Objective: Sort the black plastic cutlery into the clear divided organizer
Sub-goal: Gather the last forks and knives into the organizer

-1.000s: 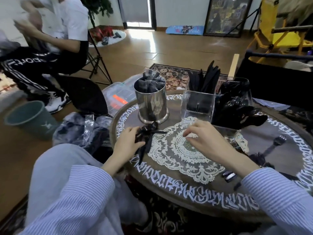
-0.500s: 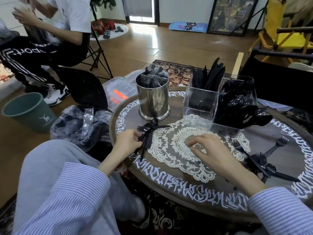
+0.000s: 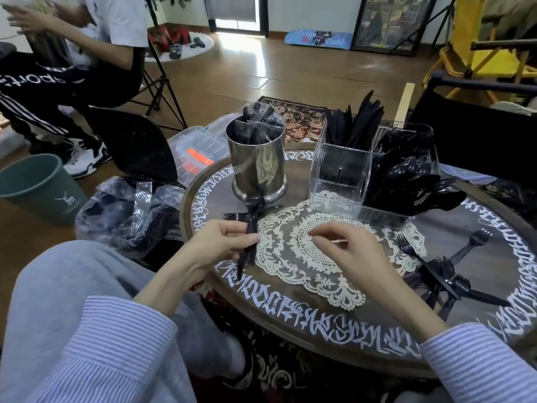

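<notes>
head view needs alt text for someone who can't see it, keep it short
A person seated at a round table holds a bundle of black plastic cutlery in the left hand, while the right hand hovers over a lace doily. Behind stand a metal canister and a clear divided organizer holding cutlery; loose forks lie to the right.

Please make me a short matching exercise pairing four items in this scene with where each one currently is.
Things:
1. bundle of cutlery
2. loose forks
3. metal canister
4. green bin

Places:
A. on the floor, left of the table
B. held in the left hand
C. lying on the table's right side
D. standing left of the clear organizer

Pairs: 1-B, 2-C, 3-D, 4-A
</notes>
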